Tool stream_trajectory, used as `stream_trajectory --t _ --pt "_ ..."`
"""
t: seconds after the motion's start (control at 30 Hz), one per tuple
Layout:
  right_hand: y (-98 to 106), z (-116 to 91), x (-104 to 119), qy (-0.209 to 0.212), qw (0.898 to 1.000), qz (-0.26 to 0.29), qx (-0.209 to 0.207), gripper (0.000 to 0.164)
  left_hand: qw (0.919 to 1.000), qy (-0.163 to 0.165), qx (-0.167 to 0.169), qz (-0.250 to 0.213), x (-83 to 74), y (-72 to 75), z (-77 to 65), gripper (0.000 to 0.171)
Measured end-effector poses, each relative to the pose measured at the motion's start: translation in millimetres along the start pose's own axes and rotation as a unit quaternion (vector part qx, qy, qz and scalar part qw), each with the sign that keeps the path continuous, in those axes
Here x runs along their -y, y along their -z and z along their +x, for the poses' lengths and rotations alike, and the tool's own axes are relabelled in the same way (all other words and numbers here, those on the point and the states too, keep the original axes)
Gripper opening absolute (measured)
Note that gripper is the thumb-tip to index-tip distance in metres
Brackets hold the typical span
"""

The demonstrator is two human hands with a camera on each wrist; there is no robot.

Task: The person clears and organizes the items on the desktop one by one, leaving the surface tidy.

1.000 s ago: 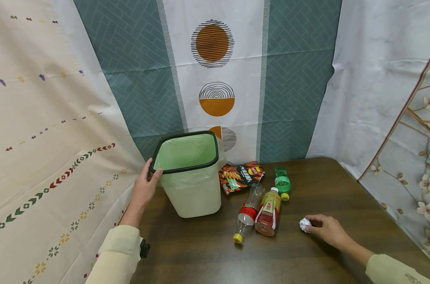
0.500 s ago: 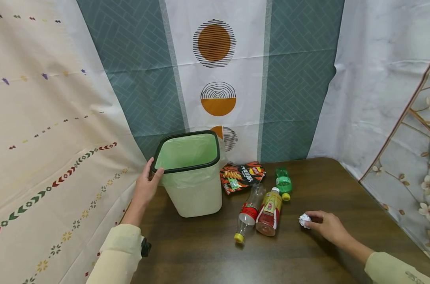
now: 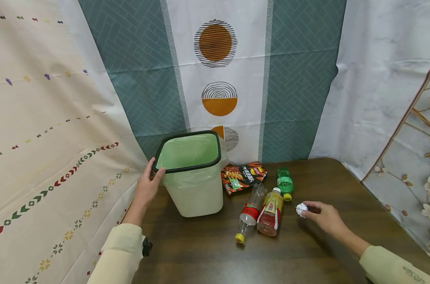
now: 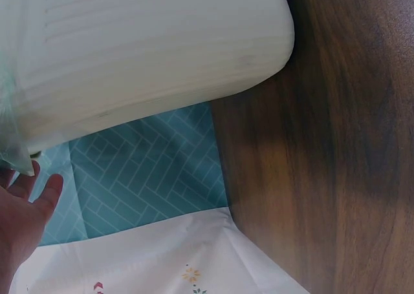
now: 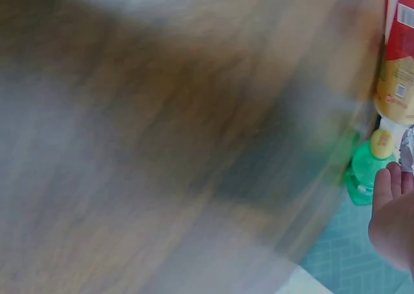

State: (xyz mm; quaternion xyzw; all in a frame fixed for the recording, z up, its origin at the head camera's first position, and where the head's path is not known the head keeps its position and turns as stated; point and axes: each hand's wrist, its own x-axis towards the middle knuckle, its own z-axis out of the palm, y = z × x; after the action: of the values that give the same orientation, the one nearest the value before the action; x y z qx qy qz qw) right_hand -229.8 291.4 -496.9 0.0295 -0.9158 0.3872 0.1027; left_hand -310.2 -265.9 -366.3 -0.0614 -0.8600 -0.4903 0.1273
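Observation:
A cream trash can [image 3: 197,199] with a black rim and a pale green liner bag stands on the table. My left hand [image 3: 146,190] holds its near left rim corner, thumb in front and fingers along the side; in the left wrist view this hand [image 4: 26,210] shows at the lower left edge. My right hand [image 3: 326,217] pinches a crumpled white paper ball [image 3: 301,210] between thumb and fingers, over the table right of the bottles. In the right wrist view, only part of the paper ball [image 5: 406,150] shows, at the right edge.
On the brown table [image 3: 200,252] lie a clear bottle with a red label [image 3: 249,211], a yellow-and-red-labelled bottle [image 3: 270,213], a green bottle [image 3: 284,182] and a black-and-orange chip bag [image 3: 244,176]. Patterned cloth [image 3: 296,79] hangs behind; more cloth [image 3: 58,157] borders the left side.
The right hand has moved slightly left and up in the head view with the paper ball. The left hand stays on the trash can's rim; the view has shifted a little.

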Motion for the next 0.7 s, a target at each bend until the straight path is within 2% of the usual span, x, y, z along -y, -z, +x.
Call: stream_trajectory --t 0.17,0.47,0.7 --pt "0 5 8 -0.014 1.0 0.007 0.008 0.05 1.0 -0.002 -0.001 -0.001 -0.4 0.2 -0.5 0.073" --pt "0 14 22 -0.012 0.999 0.039 0.0 0.049 1.0 -0.006 0.002 -0.002 0.1 -0.2 0.1 0.073" --pt "2 24 37 -0.014 0.998 0.063 -0.001 0.055 1.0 -0.005 -0.001 0.0 0.2 0.0 0.4 0.073"
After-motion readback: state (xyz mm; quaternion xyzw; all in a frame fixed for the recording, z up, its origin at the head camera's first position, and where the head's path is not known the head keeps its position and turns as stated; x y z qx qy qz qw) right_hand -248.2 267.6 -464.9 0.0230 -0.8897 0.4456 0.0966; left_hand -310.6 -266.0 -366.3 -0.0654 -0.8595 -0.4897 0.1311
